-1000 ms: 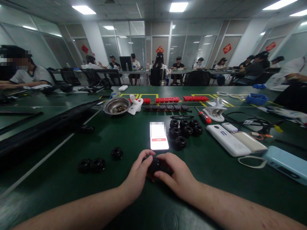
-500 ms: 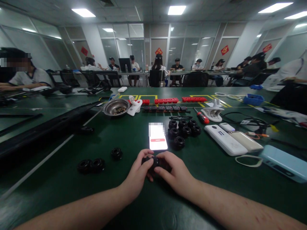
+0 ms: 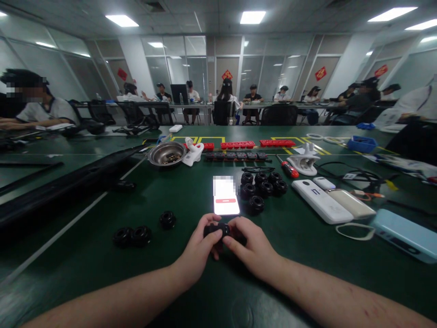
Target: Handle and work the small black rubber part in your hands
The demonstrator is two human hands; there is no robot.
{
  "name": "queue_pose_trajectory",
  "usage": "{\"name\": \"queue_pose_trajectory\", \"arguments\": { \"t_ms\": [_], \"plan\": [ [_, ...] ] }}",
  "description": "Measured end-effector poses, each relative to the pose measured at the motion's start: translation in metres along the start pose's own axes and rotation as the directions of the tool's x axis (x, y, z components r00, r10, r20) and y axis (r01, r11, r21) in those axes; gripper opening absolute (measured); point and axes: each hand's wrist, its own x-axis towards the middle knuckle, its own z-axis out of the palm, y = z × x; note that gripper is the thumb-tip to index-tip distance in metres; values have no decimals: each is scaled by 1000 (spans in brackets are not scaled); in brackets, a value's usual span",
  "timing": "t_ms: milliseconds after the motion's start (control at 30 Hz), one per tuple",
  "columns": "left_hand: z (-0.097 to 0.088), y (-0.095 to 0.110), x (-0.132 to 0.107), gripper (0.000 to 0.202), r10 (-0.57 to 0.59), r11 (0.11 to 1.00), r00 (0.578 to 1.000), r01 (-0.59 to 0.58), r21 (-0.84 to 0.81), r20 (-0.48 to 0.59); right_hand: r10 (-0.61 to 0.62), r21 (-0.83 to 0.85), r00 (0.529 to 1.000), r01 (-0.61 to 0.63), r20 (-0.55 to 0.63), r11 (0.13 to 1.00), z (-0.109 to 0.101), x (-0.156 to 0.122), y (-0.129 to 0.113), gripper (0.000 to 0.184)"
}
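Both hands meet in front of the lit phone [image 3: 226, 202] around one black ringed part [image 3: 223, 229]. My left hand [image 3: 201, 241] is closed on its left side, thumb lying along the top. On the other side, the fingers and thumb of my right hand [image 3: 254, 243] grip its right end. Much of the part is hidden by fingers. A single black ring-shaped part [image 3: 167, 219] lies left of my hands, and a touching pair [image 3: 132, 235] sits farther left. Beyond my right hand several more black ring-shaped parts [image 3: 261, 187] are grouped beside the phone.
A metal bowl [image 3: 167, 154] with small brassy pieces, red trays [image 3: 238, 145] and a dark strip of blocks [image 3: 237, 156] stand farther back. To the right are a screwdriver [image 3: 289, 168], a white power bank [image 3: 321, 202] and a light-blue case [image 3: 406, 234]. A long black bar [image 3: 68, 184] lies left.
The view has shifted slightly. My right fingers have moved a little toward the right end of the black ringed part, showing more of its top; both hands still hold it.
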Motion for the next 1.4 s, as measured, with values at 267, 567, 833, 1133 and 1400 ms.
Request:
{"name": "queue_pose_trajectory", "arguments": {
  "t_ms": [267, 567, 833, 1133, 1400],
  "plan": [
    [0, -4, 6, 26, -26, 999, 1000, 26, -19, 1, -185, 59, 982, 187, -46, 981, -2, -4, -2, 34],
    [-1, -10, 6, 34, 38, 999, 999, -38, -30, -2, -19, 17, 998, 20, -58, 1000, 1, 1, 4, 14],
    [-2, -5, 6, 30, -11, 1000, 998, 12, -17, 59, -181, 32, 982, 183, -54, 983, -3, -3, -2, 24],
    [-1, -1, 3, 34, -28, 999, 999, 27, -43, -20, -54, -46, 996, 51, -68, 998, -1, 1, 2, 17],
    [-2, -6, 6, 32, 1, 999, 1000, 0, -41, 17, -139, -18, 988, 138, -63, 990, -2, -2, -4, 20]
  ]
}}
